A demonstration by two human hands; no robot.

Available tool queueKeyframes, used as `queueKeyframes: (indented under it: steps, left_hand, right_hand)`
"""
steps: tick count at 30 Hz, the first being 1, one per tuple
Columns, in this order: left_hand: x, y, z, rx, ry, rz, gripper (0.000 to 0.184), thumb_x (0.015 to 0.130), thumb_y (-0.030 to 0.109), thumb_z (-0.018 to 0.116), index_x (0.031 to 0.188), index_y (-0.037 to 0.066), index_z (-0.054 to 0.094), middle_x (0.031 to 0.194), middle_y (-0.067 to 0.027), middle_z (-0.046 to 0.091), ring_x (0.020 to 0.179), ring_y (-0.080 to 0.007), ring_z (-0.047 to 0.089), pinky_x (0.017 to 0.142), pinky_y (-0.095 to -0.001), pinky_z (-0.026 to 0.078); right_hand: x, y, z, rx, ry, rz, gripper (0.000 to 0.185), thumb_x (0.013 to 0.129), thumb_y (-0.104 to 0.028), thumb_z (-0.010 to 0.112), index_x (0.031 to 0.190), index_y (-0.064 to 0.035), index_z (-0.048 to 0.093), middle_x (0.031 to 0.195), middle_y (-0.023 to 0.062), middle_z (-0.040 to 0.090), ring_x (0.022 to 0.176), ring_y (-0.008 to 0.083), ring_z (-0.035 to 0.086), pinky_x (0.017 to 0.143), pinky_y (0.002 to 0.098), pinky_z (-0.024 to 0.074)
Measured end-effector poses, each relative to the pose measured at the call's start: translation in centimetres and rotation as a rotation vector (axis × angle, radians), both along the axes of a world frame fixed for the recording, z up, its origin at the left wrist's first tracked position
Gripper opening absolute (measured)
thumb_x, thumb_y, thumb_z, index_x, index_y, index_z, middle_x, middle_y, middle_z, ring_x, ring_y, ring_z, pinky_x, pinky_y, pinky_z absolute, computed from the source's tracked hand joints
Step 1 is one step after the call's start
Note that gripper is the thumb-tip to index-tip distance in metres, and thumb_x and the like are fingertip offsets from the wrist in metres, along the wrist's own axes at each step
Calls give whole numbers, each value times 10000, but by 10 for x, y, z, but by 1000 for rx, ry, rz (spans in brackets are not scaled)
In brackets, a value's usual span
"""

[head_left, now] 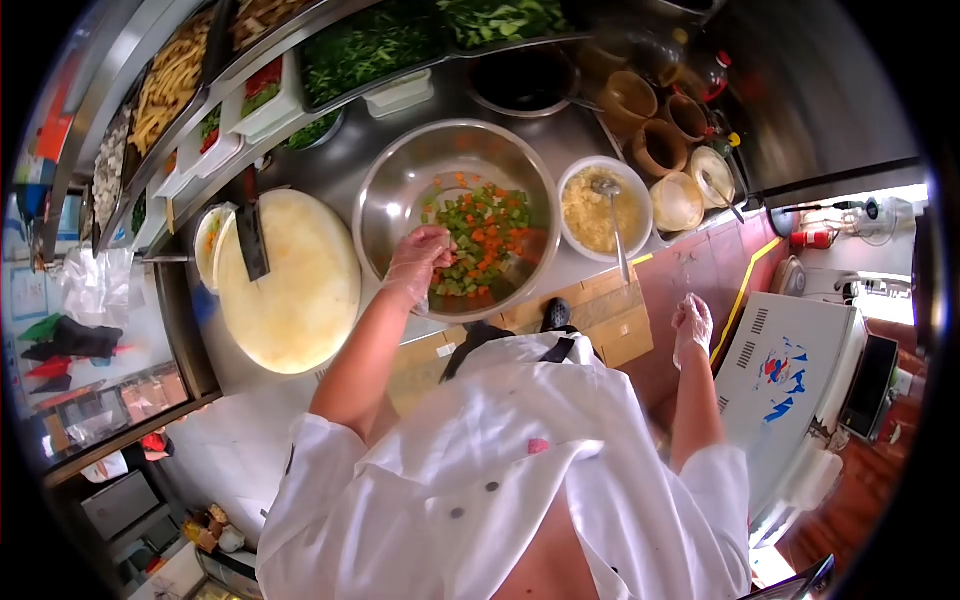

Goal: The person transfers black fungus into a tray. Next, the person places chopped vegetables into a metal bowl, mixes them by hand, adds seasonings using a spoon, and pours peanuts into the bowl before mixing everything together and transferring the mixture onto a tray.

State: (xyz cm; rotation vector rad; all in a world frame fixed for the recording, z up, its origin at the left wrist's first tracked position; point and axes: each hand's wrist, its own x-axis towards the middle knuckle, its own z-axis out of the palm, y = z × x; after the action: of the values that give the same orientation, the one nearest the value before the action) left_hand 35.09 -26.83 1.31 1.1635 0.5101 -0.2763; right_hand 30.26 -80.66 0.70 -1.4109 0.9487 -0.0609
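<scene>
A large steel bowl stands on the steel counter, with diced green and orange vegetables in it. My left hand, in a clear glove, is over the left part of this bowl beside the vegetables, its fingers drawn together; what they hold, if anything, is too small to tell. Away from the counter, my right hand, also gloved, hangs over the floor at the right with its fingers curled together. Any small thing inside them is hidden. Right of the steel bowl, a white bowl contains a pale yellow crumbly food and a metal spoon.
A round cutting board with a cleaver lies at the left. Trays of greens line the back. Brown pots and jars stand at the back right. A white appliance is at the right, beyond the floor.
</scene>
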Motion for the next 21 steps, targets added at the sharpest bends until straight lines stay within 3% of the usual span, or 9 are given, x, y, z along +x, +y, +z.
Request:
queueKeyframes:
  steps: [4, 7, 12, 15, 21]
  left_hand:
    - [-25, 35, 5, -88, 33, 119, 207, 924, 92, 707, 1114, 19, 665, 919, -85, 705, 749, -139, 657, 716, -266, 564]
    - [-46, 66, 4, -110, -111, 210, 171, 925, 77, 702, 1087, 29, 679, 917, -80, 705, 755, -138, 656, 725, -274, 561]
    - [-59, 96, 56, -20, -316, 333, 164, 937, 83, 694, 1094, 39, 677, 952, -74, 692, 802, -120, 640, 755, -276, 545]
    - [-61, 94, 74, 67, -416, 389, 185, 941, 106, 698, 1114, 46, 672, 953, -71, 690, 811, -122, 640, 768, -281, 545]
    - [-76, 90, 92, -111, -488, 412, 231, 941, 85, 691, 1165, 47, 648, 992, -91, 698, 868, -148, 660, 802, -299, 555]
  right_hand:
    - [-33, -1, -19, -30, 109, 26, 113, 969, -157, 624, 1011, -58, 591, 753, 17, 560, 566, 94, 480, 494, 228, 406]
    - [-62, -8, -41, -60, 215, 59, 75, 948, -124, 601, 953, -52, 579, 706, 34, 545, 522, 113, 493, 466, 247, 417]
    - [-98, -3, -60, -106, 399, 147, 75, 944, -95, 589, 988, -34, 596, 705, 47, 548, 511, 126, 492, 419, 259, 394]
    - [-96, 1, -59, -80, 412, 164, 92, 946, -87, 591, 1014, -26, 604, 712, 52, 553, 506, 124, 491, 401, 262, 386]
    - [-56, 38, -37, -151, 340, 292, 109, 975, -112, 605, 1047, -29, 600, 726, 45, 566, 520, 116, 486, 439, 259, 407]
